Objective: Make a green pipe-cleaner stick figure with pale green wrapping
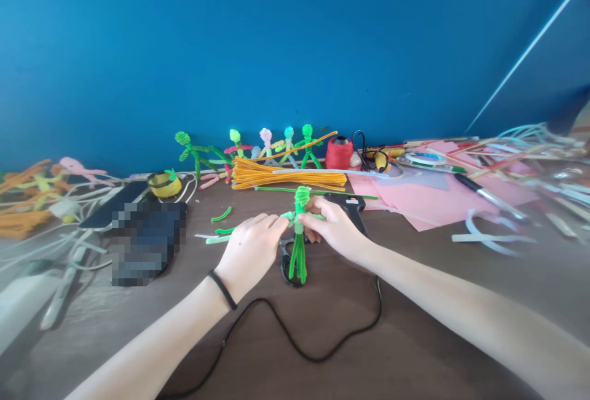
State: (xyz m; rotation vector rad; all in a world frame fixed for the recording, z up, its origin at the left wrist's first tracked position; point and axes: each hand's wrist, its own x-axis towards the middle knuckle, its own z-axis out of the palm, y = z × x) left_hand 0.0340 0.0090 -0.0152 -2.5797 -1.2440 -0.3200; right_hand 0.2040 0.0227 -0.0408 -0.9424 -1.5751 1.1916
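A green pipe-cleaner figure [302, 201] is held upright over the middle of the table. Its head is coiled and several loose green strands hang down below its body. My left hand [254, 245], with a black band at the wrist, pinches the light green arm on the left side. My right hand [340, 228] is closed round the figure's upper body from the right, fingertips just under the head. Behind and below the figure lie black-handled scissors [286, 269], partly hidden. A black glue gun [354, 204] rests behind my right hand.
Several pipe-cleaner figures [183, 139] lean at the blue wall. In front lies an orange pipe-cleaner bundle [290, 177], beside a red spool [338, 154]. Pink paper [415, 200] and a marker [491, 196] are at right. A black cable [318, 360] crosses the table [276, 369]. Left are dark devices and white cables.
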